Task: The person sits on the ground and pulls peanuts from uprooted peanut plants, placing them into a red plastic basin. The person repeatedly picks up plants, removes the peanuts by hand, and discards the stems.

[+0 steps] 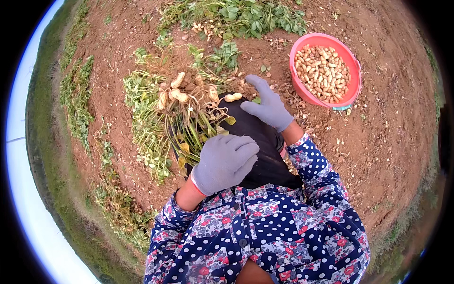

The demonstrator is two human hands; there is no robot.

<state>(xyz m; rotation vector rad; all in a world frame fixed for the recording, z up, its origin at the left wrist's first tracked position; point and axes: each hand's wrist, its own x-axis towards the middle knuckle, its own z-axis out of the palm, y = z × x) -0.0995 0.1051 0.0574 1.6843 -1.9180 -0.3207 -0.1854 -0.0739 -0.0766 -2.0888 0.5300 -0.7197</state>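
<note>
My left hand [227, 163], in a grey glove, is closed around the green stems of a bunch of peanut plants [193, 131] across my lap. Roots and several peanut pods [179, 95] hang at the bunch's far end, with soil among them. My right hand [267, 104], gloved in grey too, is held with thumb and fingers apart and nothing between them. Just left of its fingertips, a single peanut pod [232, 97] lies on or close to the dark trouser leg [248, 124]. A pink bucket [297, 85] holding many picked peanuts [322, 72] stands right of my right hand.
Pulled peanut plants [147, 117] lie on the reddish soil left of my legs. Beyond my knees is another leafy heap [248, 17] with pods [207, 29] at its edge. Further rows of plants [76, 99] run along the far left, beside a grassy strip [53, 159].
</note>
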